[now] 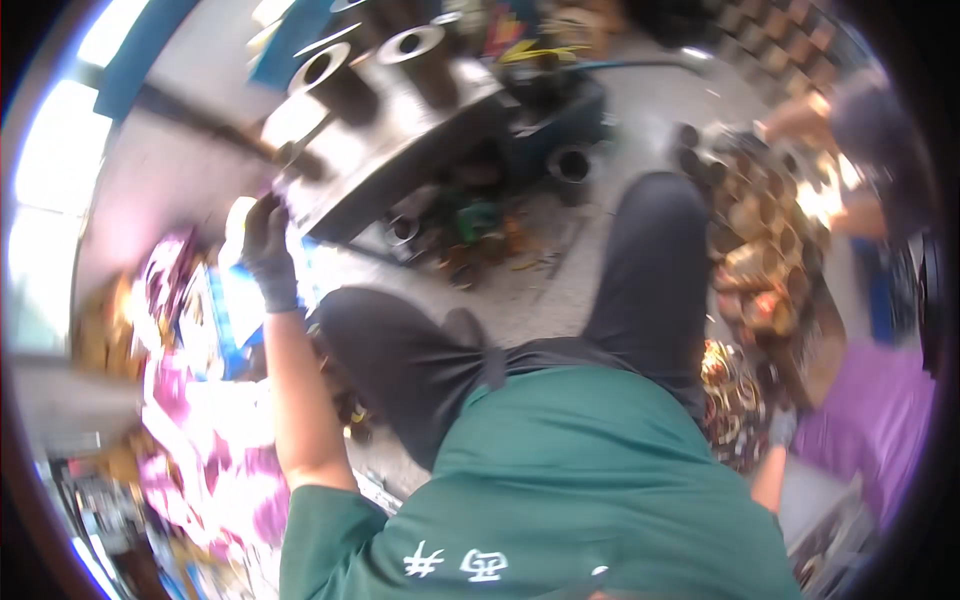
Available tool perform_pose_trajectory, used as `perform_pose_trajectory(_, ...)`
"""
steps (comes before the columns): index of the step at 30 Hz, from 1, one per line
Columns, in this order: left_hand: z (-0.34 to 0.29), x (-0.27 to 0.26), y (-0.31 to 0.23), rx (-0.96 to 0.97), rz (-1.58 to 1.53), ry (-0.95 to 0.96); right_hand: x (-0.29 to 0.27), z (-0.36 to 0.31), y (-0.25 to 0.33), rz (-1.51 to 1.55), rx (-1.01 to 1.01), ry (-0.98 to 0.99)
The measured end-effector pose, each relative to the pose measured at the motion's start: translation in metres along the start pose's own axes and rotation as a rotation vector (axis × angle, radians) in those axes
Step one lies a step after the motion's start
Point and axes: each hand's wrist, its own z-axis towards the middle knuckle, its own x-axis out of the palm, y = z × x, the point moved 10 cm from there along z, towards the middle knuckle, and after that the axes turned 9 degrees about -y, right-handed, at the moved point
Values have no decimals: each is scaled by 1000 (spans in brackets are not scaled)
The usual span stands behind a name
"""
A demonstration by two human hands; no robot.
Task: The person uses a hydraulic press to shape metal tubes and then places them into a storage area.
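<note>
My left hand [266, 240], in a dark grey glove, is raised beside the left end of a grey metal bench [345, 190]. Its fingers are smeared, and a pale bright patch lies against them, so I cannot make out whether anything is held. Two thick-walled metal cylinders [418, 75] stand on that bench, their round openings upward. At the right, my right hand [783, 428] shows as a small, blurred gloved shape beside a heap of small shiny metal parts [735, 390]. My body hides most of the right arm, and those fingers cannot be read.
Under the bench lie metal rings [403, 230] and a green object [478, 220]. Another person's hands [790, 118] are at a pile of brownish hollow cylinders [765, 220] on the right. Pink-purple bags [215, 450] lie left. Purple cloth [870, 420] is at far right.
</note>
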Motion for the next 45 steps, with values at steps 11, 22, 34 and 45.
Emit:
perform_pose_trajectory(11, -318, -260, 79, -466, 450, -499, -129, 65, 510, 688, -721, 206)
perform_pose_trajectory(22, -654, -142, 119, -1232, 627, -383, -117, -130, 882, 299, -1850, 558)
perform_pose_trajectory(34, -440, -114, 171, -553, 756, -103, 43, -89, 877, -83, -1356, 922)
perform_pose_trajectory(45, -418, -100, 212, -808, 1059, 272, 68, -44, 861, -207, -950, 1011)
